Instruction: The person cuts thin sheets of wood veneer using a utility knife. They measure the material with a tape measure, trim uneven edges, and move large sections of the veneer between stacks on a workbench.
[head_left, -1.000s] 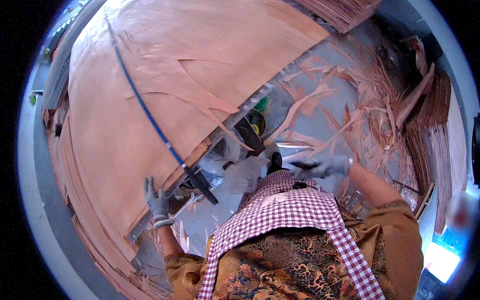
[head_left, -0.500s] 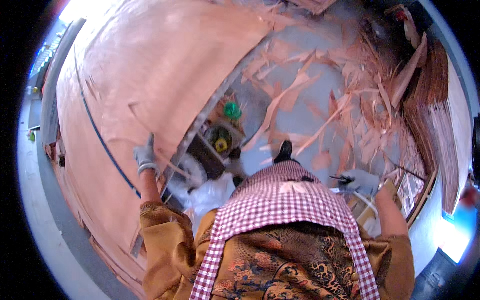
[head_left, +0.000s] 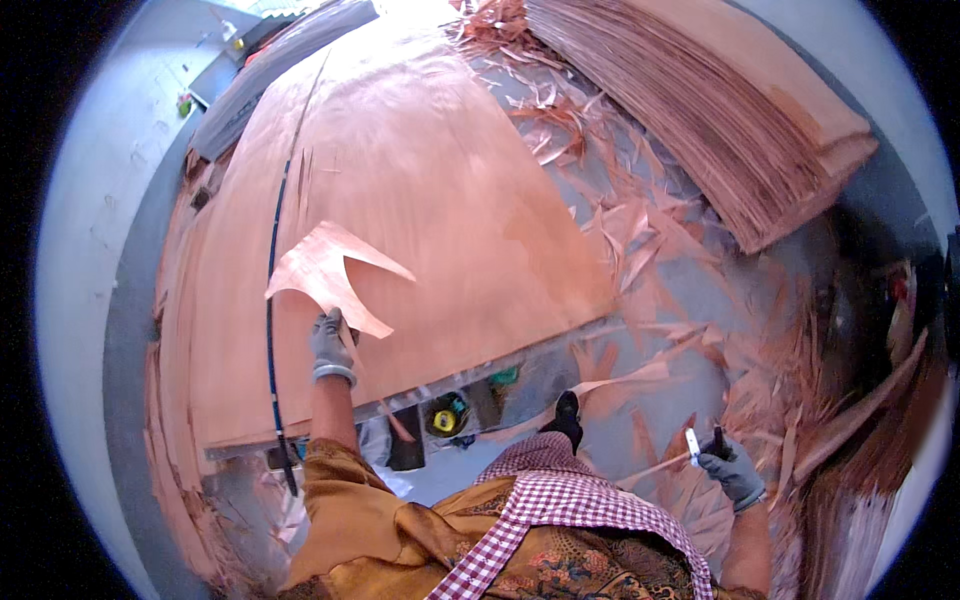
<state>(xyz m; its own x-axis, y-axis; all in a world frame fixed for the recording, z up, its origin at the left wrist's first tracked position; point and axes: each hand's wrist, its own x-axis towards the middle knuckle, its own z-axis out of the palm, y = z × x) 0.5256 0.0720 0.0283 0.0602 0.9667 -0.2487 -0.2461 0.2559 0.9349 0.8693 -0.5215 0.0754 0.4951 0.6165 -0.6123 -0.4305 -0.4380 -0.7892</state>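
Grey-gloved, the left hand has its fingers closed on the low end of a thin, torn wood piece. The piece is up over a big, flat wood sheet, and I cannot tell if they touch. It has a round bite on its right side, with a point above and a point below. A long dark rod lies on the sheet, just left of the piece.

The right hand wears a grey glove too. Its fingers are curled around a small white and black tool, well apart from the sheet. Pink-brown scraps lie on the grey floor. A thick pile of wood sheets is at the top right.
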